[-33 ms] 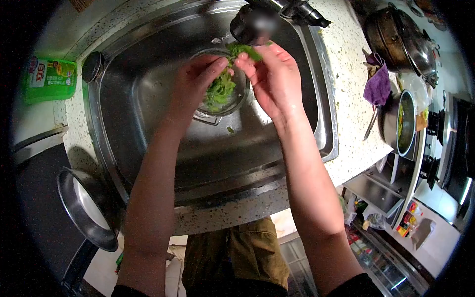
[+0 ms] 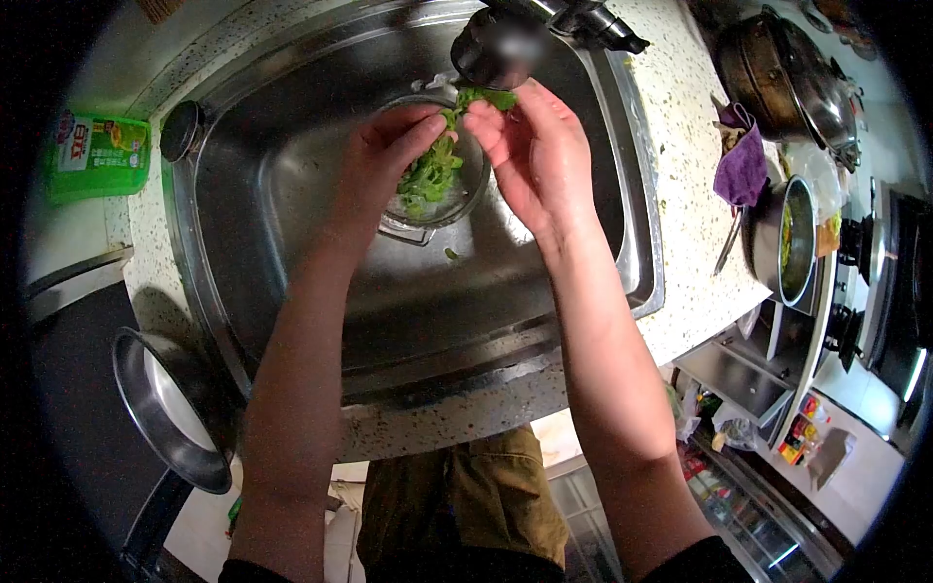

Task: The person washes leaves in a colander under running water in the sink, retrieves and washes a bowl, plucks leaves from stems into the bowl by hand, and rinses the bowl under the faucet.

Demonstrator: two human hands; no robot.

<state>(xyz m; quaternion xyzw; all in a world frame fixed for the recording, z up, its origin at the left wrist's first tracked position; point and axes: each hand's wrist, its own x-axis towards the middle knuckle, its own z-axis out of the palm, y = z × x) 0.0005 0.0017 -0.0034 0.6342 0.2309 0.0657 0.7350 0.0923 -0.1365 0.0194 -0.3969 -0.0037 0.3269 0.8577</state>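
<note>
Greens (image 2: 428,180) sit mid-sink, gathered in and above a round clear bowl (image 2: 478,199), just under the dark tap head (image 2: 486,60). Left hand (image 2: 384,146): fingers (image 2: 424,133) together, clamped on the upper part of the greens at the bowl's left side. Right hand (image 2: 556,155): thumb and fingers curled around the upper leafy end, right beside the tap; fingers partly apart, exact grip hard to tell. Hands near each other, greens spanning between them.

Bowl rests inside the metal sink (image 2: 437,311), over or beside the drain fitting (image 2: 410,234); can't tell which. Small green scrap (image 2: 451,254) on the sink floor, near side of the bowl. Whether water is running: can't tell, tap outlet blurred.

Handling, as judged: light pinch on stems, left hand steady, right hand working leaves apart in small parts; hard squeezing likely bruises them. Best kept above the bowl, since bits can drop outside its rim. Knuckles need care next to the tap head; wet leaves probably slip.

Around: green bottle (image 2: 102,155) far left, dark pan (image 2: 160,389) near left, speckled desk (image 2: 690,243) right of sink with purple cloth (image 2: 739,165) and metal pot (image 2: 797,238) holding something green.
</note>
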